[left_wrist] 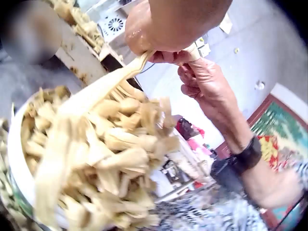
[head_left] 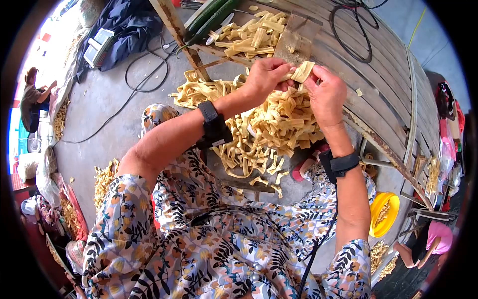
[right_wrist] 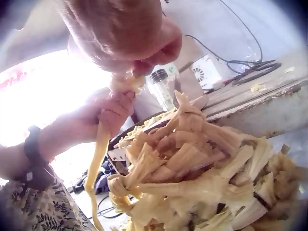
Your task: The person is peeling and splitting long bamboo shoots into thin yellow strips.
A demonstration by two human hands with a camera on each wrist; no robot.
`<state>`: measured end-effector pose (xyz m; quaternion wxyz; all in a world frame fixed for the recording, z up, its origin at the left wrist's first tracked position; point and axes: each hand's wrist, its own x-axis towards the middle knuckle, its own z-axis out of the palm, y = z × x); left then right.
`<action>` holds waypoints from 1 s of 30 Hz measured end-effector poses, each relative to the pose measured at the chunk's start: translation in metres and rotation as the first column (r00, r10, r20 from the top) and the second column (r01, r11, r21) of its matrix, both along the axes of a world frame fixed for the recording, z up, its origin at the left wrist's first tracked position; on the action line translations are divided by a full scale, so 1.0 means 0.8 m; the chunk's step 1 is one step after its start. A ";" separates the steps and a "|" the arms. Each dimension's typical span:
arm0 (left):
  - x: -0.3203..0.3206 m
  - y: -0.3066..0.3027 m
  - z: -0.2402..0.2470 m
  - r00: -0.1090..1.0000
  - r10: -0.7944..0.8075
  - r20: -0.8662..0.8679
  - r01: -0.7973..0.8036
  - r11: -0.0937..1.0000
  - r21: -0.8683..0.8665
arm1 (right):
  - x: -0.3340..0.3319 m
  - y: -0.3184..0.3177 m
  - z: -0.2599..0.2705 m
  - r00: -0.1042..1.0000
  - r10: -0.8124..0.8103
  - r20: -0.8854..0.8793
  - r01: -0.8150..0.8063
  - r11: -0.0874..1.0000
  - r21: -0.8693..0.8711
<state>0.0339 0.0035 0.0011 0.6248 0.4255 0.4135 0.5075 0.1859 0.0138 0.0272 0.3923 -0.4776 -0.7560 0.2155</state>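
My left hand [head_left: 266,77] and right hand [head_left: 326,94] meet in front of me, above a heap of pale-yellow knotted strips [head_left: 291,124]. Between them they pinch a pale-yellow strip [head_left: 302,72] that looks like tofu skin, its broad end standing up by the right thumb. From the left hand the strip's long tail [right_wrist: 99,159] hangs down in the right wrist view. In the left wrist view this tail [left_wrist: 96,91] crosses in front of the heap, which fills a container with a white rim [left_wrist: 17,139]. The fingers hide the middle of the strip.
Slatted wooden tabletop [head_left: 378,79] lies ahead, bearing cut strips [head_left: 256,35], cucumbers [head_left: 211,22] and a coiled black cable [head_left: 366,50]. A yellow bucket [head_left: 378,214] stands at the right. One person [head_left: 35,99] sits far left; another in pink [head_left: 438,239] is far right.
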 end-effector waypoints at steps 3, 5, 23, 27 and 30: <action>-0.010 -0.004 0.009 0.963 0.022 -0.269 0.037 0.977 0.211 | -0.004 0.004 -0.004 0.989 0.042 -0.139 -0.074 0.969 -0.237; -0.015 -0.004 0.015 0.923 0.039 -0.383 0.083 0.951 0.297 | -0.003 0.013 -0.011 0.960 0.098 -0.261 -0.183 0.927 -0.327; -0.007 -0.009 0.023 0.976 -0.163 0.147 0.182 0.976 -0.122 | 0.015 0.026 0.010 0.688 -0.281 -0.669 -0.025 0.912 -0.409; -0.017 -0.011 0.015 0.965 -0.258 0.044 0.261 0.960 -0.098 | 0.026 0.030 0.000 0.635 -0.337 -0.695 -0.070 0.871 -0.486; -0.025 -0.007 0.017 0.935 -0.311 0.171 0.336 0.931 -0.143 | 0.026 0.031 0.002 0.665 -0.314 -0.678 -0.095 0.864 -0.494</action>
